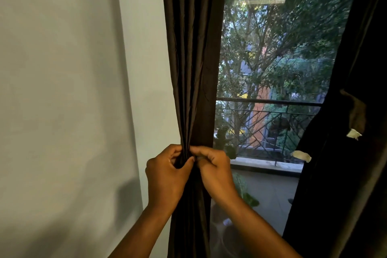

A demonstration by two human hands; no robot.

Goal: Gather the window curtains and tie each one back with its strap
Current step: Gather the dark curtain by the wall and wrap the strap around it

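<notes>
A pale, matte wall (pixel 62 90) is filling the left half of the view, smooth and faintly shadowed along its right side. Beside it a tall window (pixel 272 52) is showing blurred green trees and, lower down, a dark metal balcony railing (pixel 270 101) with thin diagonal bars above a grey balcony floor.

Two dark brown curtains are framing the glass. The left curtain (pixel 192 58) is hanging in narrow vertical pleats of slightly sheened, creased fabric, and it is being pulled into a tight waist where the hands are meeting. The right curtain (pixel 345 174) is hanging along the right edge, nearly black in shadow, with a loose brown strap (pixel 356 111) dangling against it; the strap is ending in a small pale patch, and a second pale-tipped end (pixel 301 155) is sticking out lower down toward the window.

The left hand (pixel 167 176) is curling round the bunched folds of the left curtain, thumb pressing toward the fingers. The right hand (pixel 213 167) is touching it from the window side, fingertips pinching something small and pale at the gather; whether that is this curtain's strap cannot be told.
</notes>
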